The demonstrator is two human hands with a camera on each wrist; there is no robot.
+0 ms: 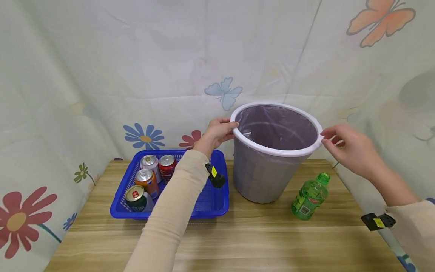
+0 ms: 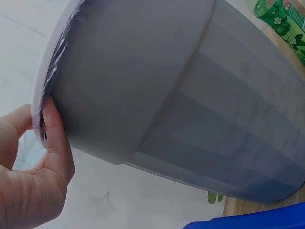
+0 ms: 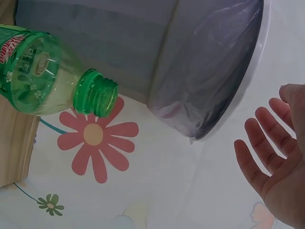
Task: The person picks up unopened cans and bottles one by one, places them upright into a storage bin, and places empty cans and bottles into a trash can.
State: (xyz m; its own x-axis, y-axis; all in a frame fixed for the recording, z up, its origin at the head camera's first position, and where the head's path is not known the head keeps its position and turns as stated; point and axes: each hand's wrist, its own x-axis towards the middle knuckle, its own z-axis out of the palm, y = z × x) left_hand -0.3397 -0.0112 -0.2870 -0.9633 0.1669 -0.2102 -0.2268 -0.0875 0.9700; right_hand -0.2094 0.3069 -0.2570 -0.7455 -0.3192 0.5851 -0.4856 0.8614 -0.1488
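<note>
A grey trash can [image 1: 261, 173] with a white rim ring [image 1: 272, 151] stands on the table, lined with a thin translucent bag [image 1: 282, 128]. My left hand [image 1: 217, 134] pinches the rim at its left side, thumb on one side and fingers under the ring, as the left wrist view [image 2: 38, 167] also shows. Beside the rim's right side is my right hand [image 1: 353, 149], its fingers loosely bent. The right wrist view has that hand [image 3: 281, 152] apart from the rim, holding nothing. Some of the bag [image 3: 209, 71] hangs over the can's outside there.
A green plastic bottle [image 1: 310, 198] without a cap stands right of the can. On the left, a blue basket [image 1: 212, 204] holds several drink cans [image 1: 146, 181], partly behind my left forearm. A patterned curtain [image 1: 170, 75] hangs behind the wooden table [image 1: 258, 234].
</note>
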